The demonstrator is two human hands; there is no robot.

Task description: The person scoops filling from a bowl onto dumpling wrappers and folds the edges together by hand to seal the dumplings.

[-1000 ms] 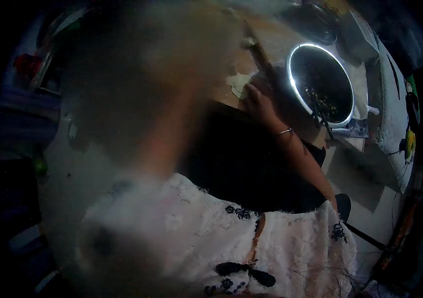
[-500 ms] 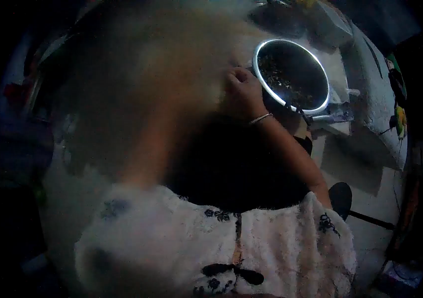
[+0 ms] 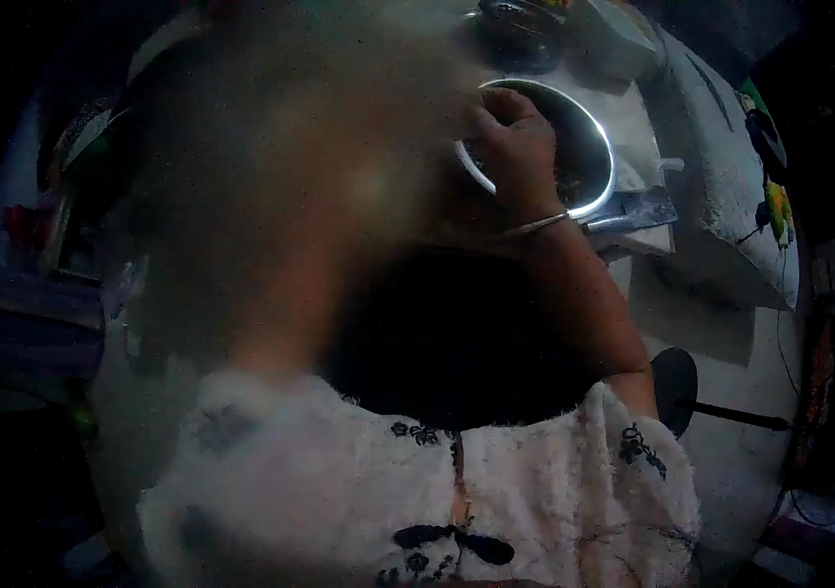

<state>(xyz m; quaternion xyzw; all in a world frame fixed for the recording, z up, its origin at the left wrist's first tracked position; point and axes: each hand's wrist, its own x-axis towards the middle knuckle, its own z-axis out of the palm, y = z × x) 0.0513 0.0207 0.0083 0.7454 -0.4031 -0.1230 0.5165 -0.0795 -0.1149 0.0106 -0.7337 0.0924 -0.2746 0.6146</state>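
Dim room, pale floor (image 3: pixel 736 465). Head view: I see the right hand (image 3: pixel 520 147) half-curled before the left edge of a silver-rimmed bowl (image 3: pixel 610 157); cannot tell what it grips. Left hand (image 3: pixel 368 176) blurred; state unclear.

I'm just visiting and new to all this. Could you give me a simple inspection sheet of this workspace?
Surface: pale floor, partly shadowed; much of the view's left side is blurred.
Job's things: round bowl with a bright rim; contents too dark to identify.
Clutter: white box beyond the bowl; dark oval object with a rod, by the right elbow.
Hands: right hand curled in front of the bowl, grip unclear; left forearm visible, left hand lost in blur.
Cables: thin dark cord at far right.
Surroundings: dim, with a red item at far left.
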